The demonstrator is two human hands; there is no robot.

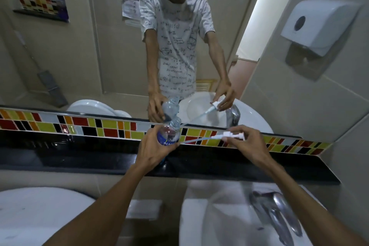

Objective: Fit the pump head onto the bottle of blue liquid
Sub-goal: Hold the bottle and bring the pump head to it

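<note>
— Bathroom, as far as we can see: a black ledge (79, 158) runs under a wall mirror (99, 46), with a strip of coloured tiles (111, 129) between them. Below it we see a white basin (199, 225) with a chrome tap (279, 211), and on the right wall a white dispenser (317, 26).

— And on the left, what do we make of the left hand (154, 151)?

— We see it curled around the body of the clear bottle (169, 133), fingers and thumb wrapped on the lower part. The bottle tilts with its open neck up and slightly right, above the ledge. Blue shows at its base; how full it is we cannot tell.

— Any writing?

— On the blue label we read only "ALS"; the thumb covers what follows. The posters in the mirror are too blurred for us to read.

— And to the right?

— The right hand (247, 143) pinches the white pump head (229, 135) between fingertips and thumb, the other fingers loosely bent. The dip tube (194, 141) points left toward the bottle, its tip just beside the bottle's side, not in the neck.

— The arms?

— Both forearms reach forward and up from the bottom edge, converging over the ledge, with the wrists fairly straight. In the mirror we see the same pose reflected.
</note>
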